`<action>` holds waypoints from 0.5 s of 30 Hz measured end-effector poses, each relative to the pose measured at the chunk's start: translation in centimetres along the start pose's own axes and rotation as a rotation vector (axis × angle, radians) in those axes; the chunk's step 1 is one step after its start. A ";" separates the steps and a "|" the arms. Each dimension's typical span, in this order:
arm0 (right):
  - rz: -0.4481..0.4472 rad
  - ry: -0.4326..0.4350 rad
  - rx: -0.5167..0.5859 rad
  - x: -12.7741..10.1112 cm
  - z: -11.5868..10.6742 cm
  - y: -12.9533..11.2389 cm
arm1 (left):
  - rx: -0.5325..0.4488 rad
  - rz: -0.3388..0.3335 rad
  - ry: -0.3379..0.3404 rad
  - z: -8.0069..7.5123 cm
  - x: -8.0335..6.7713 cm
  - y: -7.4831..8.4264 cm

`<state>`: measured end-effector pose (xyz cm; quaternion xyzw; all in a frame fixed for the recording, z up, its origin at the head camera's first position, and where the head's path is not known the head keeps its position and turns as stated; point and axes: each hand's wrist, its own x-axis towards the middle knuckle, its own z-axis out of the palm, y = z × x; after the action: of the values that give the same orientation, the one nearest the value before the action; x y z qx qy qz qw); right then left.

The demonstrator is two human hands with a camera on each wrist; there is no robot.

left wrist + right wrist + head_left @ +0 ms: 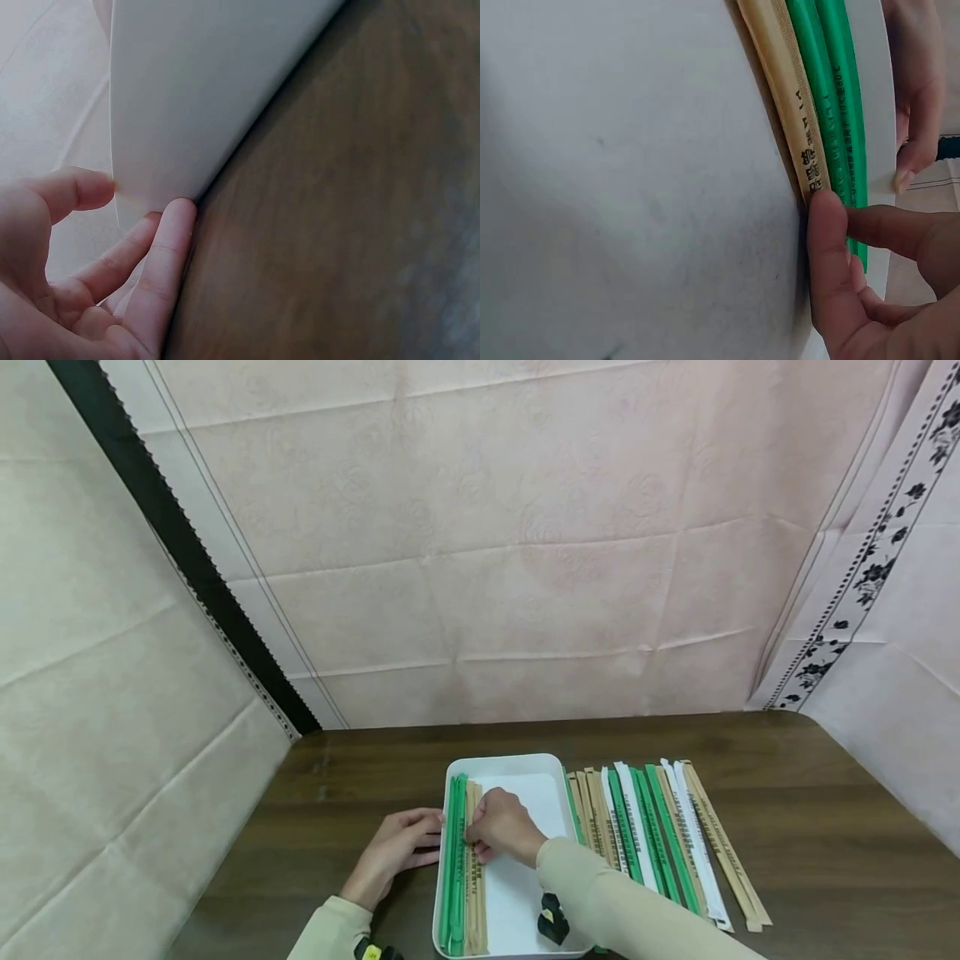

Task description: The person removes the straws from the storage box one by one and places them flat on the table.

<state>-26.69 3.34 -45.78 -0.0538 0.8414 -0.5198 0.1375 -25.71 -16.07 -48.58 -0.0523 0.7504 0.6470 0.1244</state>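
A white rectangular tray [532,802] sits on the table, with green wrapped stick packets [453,877] lying lengthwise along its left wall. Right beside them lie tan wrapped stick packets [476,918] with dark printed lettering. My right hand [507,825] reaches into the tray and pinches a tan packet [784,94] between thumb and finger at the edge of the group. On the tray's left side, my left hand [401,847] touches the outer wall [187,97], its thumb at the rim and its extended fingers lower down.
To the right of the tray, a row of green, tan and white packets [652,827] lies side by side on the brown wooden table [360,777]. Pale cloth [525,568] hangs behind the table and at both sides. My right forearm crosses over the row's near part.
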 end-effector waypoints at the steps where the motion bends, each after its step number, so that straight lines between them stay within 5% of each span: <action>1: 0.002 0.008 -0.004 0.0 0.0 0.0 | 0.003 -0.001 0.000 0.0 0.0 0.0; 15: 0.059 0.002 0.155 0.1 -0.4 0.2 | 0.006 0.006 0.003 0.1 0.1 -0.2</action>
<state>-26.88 3.73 -45.83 -0.0175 0.7999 -0.5793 0.1557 -25.80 -16.01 -48.77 -0.0509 0.7526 0.6451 0.1216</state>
